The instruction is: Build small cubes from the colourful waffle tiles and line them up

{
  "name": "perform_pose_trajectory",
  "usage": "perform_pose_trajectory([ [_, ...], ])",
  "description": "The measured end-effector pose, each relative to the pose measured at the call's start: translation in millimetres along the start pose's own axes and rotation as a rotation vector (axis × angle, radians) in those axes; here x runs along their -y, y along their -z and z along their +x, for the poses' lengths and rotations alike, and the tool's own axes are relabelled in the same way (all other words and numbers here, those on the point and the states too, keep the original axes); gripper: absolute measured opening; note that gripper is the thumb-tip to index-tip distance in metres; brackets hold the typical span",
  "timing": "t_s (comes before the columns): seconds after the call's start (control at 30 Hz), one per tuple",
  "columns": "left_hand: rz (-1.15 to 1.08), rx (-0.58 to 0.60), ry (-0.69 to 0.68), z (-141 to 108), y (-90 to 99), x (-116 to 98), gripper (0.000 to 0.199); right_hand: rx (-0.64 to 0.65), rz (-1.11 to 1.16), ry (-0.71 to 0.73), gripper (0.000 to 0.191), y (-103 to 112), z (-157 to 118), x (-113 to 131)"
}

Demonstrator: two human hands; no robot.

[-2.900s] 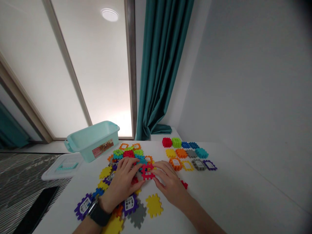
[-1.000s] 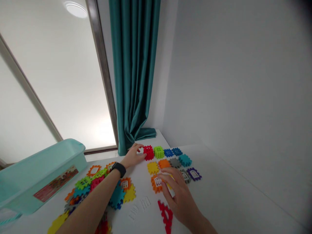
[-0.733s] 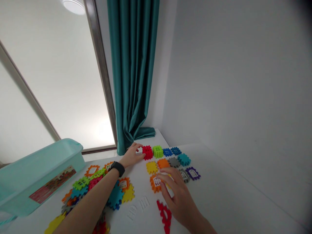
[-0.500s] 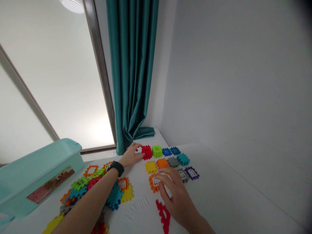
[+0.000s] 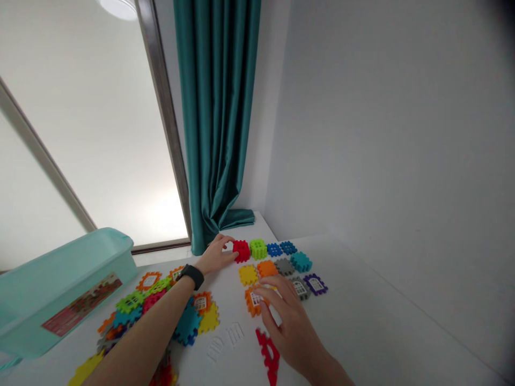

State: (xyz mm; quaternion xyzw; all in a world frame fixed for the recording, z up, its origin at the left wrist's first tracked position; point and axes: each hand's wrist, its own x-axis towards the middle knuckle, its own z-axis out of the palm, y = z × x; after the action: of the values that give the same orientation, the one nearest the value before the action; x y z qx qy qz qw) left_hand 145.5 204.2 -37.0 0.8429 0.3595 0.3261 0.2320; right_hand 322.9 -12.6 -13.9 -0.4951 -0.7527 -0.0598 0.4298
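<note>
two hands (image 5: 217, 254) — red block (image 5: 241, 251), orange tile (image 5: 252, 303)

1. Two hands: one left hand (image 5: 215, 255), one right hand (image 5: 289, 321).
2. One wristwatch (image 5: 191, 275).
3. Twelve interlocking plastic pieces (image 5: 300, 261) in the rows, one mostly hidden under the right hand.
4. One separate red piece (image 5: 267, 351).
5. One overlapping heap of colored pieces (image 5: 129, 303), too overlapped to count.
6. Two white window-shaped pieces (image 5: 235, 333).
7. One mint plastic bin (image 5: 68, 292).
8. One teal curtain (image 5: 215, 118).
9. One ceiling lamp (image 5: 118, 6).
</note>
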Motion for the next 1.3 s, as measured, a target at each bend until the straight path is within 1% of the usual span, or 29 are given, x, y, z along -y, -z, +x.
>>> perform_pose_trajectory([
  [0.5, 0.0, 0.024, 0.01, 0, -2.3, 2, 0.034, 0.011, -0.019, -0.002, 0.028, 2, 2, 2],
  [0.77, 0.0, 0.028, 0.026, 0, -0.9, 2, 0.04, 0.036, -0.016, -0.021, 0.029, 1, 1, 3],
  [1.0, 0.001, 0.035, 0.014, -2, -0.9, 2, 0.04, 0.017, -0.019, -0.019, 0.029, 1, 1, 3],
  [1.1, 0.005, 0.026, 0.02, -3, -1.1, 2, 0.043, 0.021, -0.016, -0.021, 0.029, 1, 1, 3],
  [1.2, 0.009, 0.024, 0.023, -6, 1.9, 1, 0.045, 0.013, -0.01, -0.018, 0.028, 0, 1, 3],
  [1.3, 0.011, 0.026, 0.016, -10, 9.4, -3, 0.04, 0.011, -0.004, -0.016, 0.028, -1, 1, 3],
])
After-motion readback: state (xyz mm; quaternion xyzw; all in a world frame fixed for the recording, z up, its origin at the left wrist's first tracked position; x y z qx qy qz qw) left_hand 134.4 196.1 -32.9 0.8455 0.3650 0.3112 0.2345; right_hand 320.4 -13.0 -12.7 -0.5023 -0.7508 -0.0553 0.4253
